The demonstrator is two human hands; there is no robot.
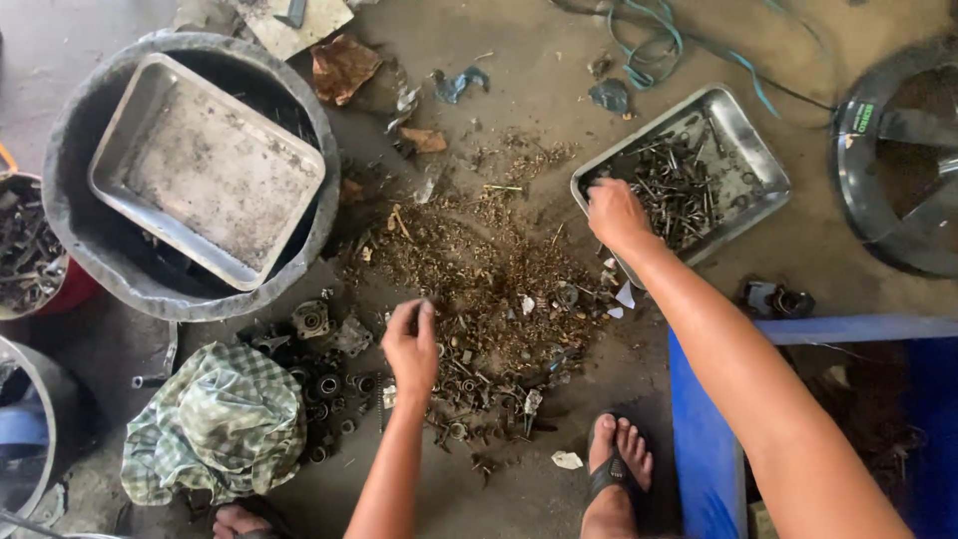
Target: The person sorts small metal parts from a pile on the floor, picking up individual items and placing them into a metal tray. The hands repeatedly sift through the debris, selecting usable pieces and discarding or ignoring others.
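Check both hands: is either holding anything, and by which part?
Cannot be told for sure. The left hand is pinched over the scrap pile, anything held hidden by its fingers. The right hand rests at the metal tray of screws, its grasp not visible.

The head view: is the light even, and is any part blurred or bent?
Head view: soft daylight, weak shadows; mild glare on the empty metal tray; the scrap pile is sharp; the left hand and right hand are slightly soft; edges curve a little, as at the round tub.
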